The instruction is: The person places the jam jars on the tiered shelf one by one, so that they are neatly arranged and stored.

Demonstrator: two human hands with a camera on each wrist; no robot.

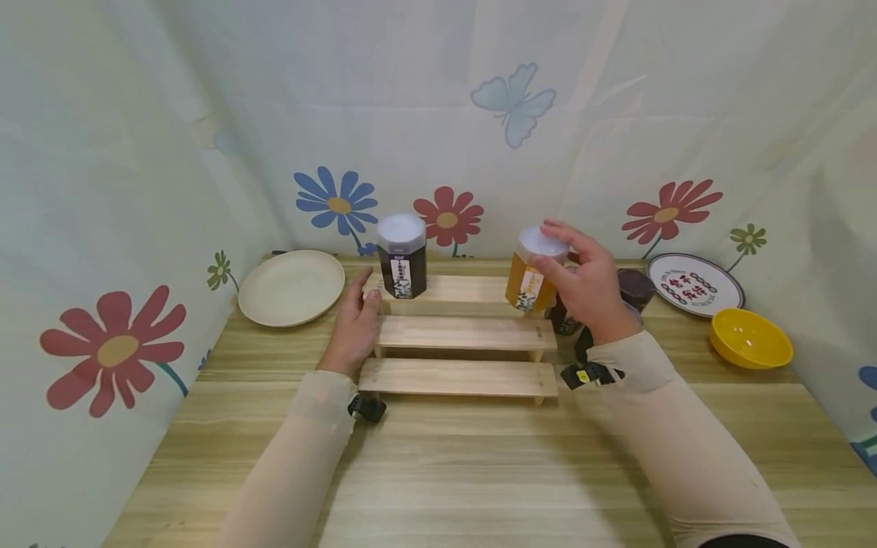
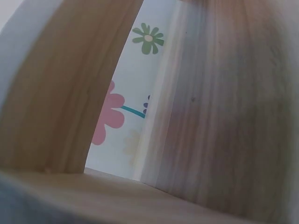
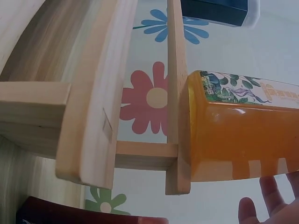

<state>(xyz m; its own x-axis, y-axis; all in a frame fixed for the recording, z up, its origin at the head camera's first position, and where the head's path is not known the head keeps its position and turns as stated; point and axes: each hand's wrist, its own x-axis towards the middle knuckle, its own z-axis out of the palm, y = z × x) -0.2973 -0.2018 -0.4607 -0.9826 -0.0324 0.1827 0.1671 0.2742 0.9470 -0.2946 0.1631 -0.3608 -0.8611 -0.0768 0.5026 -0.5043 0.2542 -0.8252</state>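
A three-tier wooden step rack [image 1: 460, 332] stands mid-table. At the right end of its top step is a jar of orange contents [image 1: 526, 283] with a white lid; its base meets the step in the right wrist view. My right hand [image 1: 591, 285] holds this jar near the lid, thumb in front and index finger across the lid's far side. A dark jar [image 1: 403, 262] with a white lid stands at the top step's left end. My left hand [image 1: 352, 327] is beside the rack's left end, fingers extended; whether it touches the wood is hard to tell.
Behind my right wrist are dark jars [image 1: 636, 286], partly hidden. A cream plate [image 1: 291, 289] lies at the back left. At the right are a white patterned plate [image 1: 695, 285] and a yellow bowl [image 1: 751, 339]. A flower-printed curtain [image 1: 438, 114] encloses the table.
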